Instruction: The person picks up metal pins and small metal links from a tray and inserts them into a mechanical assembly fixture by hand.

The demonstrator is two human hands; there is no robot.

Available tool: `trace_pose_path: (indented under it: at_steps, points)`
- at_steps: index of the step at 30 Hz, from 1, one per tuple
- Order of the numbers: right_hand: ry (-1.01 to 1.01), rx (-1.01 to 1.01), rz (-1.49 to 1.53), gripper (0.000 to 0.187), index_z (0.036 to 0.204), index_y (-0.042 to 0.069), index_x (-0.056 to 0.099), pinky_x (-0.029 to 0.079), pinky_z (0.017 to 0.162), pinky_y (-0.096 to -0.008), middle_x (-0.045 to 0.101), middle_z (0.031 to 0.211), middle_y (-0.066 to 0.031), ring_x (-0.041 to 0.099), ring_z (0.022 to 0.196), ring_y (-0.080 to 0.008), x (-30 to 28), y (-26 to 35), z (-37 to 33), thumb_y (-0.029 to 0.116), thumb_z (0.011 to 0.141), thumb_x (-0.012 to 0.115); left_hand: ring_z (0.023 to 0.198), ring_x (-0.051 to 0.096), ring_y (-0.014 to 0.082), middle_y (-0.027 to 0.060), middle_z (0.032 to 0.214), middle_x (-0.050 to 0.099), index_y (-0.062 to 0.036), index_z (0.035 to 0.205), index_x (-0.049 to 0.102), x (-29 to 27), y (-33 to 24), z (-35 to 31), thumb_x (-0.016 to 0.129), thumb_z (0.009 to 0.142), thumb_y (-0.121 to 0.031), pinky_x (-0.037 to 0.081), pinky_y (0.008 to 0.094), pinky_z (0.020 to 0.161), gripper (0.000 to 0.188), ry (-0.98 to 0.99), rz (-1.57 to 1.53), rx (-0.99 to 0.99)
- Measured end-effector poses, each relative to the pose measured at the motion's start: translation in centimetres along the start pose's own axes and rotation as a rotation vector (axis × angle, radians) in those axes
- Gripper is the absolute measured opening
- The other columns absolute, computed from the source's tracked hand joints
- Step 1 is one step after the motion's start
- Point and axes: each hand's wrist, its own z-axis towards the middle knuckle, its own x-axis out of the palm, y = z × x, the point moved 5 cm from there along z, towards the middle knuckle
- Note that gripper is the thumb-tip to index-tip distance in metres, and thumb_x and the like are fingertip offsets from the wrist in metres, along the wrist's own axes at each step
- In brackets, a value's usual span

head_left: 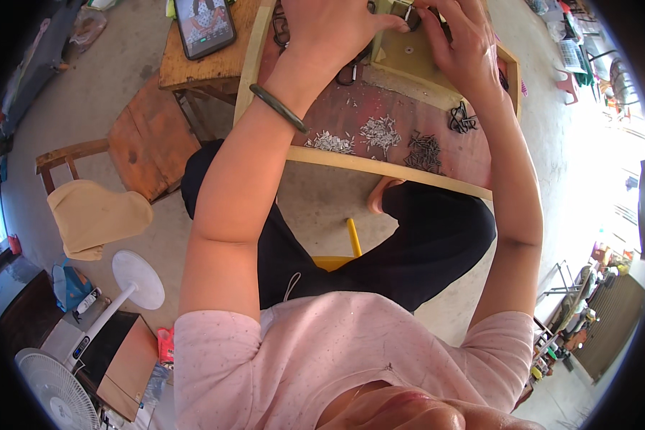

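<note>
At the top edge my left hand [330,29] reaches over a tray-like work table [315,154], its thumb stretched toward a small shiny metal piece [408,13]. My right hand [466,43] meets it there, fingers bent and pressed at that piece; what they hold is too small to name. Below both hands stands an olive-coloured metal block [408,51]. A black carabiner-like loop [347,74] lies under my left hand, and a cluster of similar black loops [462,119] is near my right wrist. Two piles of small silver pins [331,142] and a pile of dark pins [424,152] lie near the front rim.
A phone [204,27] rests on a wooden table [172,61] at the left. Beside it are a wooden stool [153,136] and a chair with a tan cover [97,215]. A white fan [54,390] stands at the lower left. My legs are under the work table.
</note>
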Motion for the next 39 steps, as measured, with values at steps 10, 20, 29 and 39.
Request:
trace_pose_path:
  at_steps: [10,20,29,39]
  points:
    - [-0.001,-0.062,0.039,0.015,0.097,0.001,0.063,0.054,0.082,-0.0452,0.06,0.119,-0.0209,0.065,0.097,-0.0357,0.8,0.0,0.3,-0.006,0.085,0.067,0.109,0.057,0.0281,0.0098,0.1,0.063,-0.0082,0.1,0.062,-0.1,0.1,-0.1,0.095,0.06,-0.034,0.034,0.0465,0.104,0.058,-0.029,-0.003,0.043]
    - [-0.033,-0.054,0.068,0.014,0.095,0.001,0.062,0.054,0.079,-0.0439,0.061,0.116,-0.0211,0.065,0.093,-0.0356,0.9,0.0,0.1,-0.008,0.085,0.066,0.109,0.057,0.0281,0.0105,0.101,0.064,-0.0069,0.101,0.062,-0.2,0.0,0.0,0.095,0.061,-0.031,0.034,0.0466,0.104,0.058,-0.011,-0.035,0.036]
    - [0.099,-0.174,-0.311,0.014,0.092,0.004,0.063,0.055,0.081,-0.0433,0.064,0.109,-0.0141,0.066,0.096,-0.0374,-0.4,2.6,1.5,-0.003,0.081,0.069,0.111,0.057,0.0277,0.0104,0.102,0.065,-0.0067,0.102,0.063,0.0,0.0,0.0,0.094,0.062,-0.033,0.034,0.0463,0.105,0.058,-0.002,-0.007,0.035]
    - [0.212,0.577,0.337,0.023,0.111,-0.001,0.069,0.054,0.082,-0.0383,0.073,0.099,-0.0163,0.069,0.09,-0.0258,1.1,-2.4,0.4,0.004,0.089,0.073,0.11,0.056,0.0282,0.0104,0.103,0.062,-0.0079,0.101,0.063,-0.2,0.1,0.0,0.095,0.062,-0.035,0.034,0.046,0.105,0.057,-0.002,-0.016,0.015]
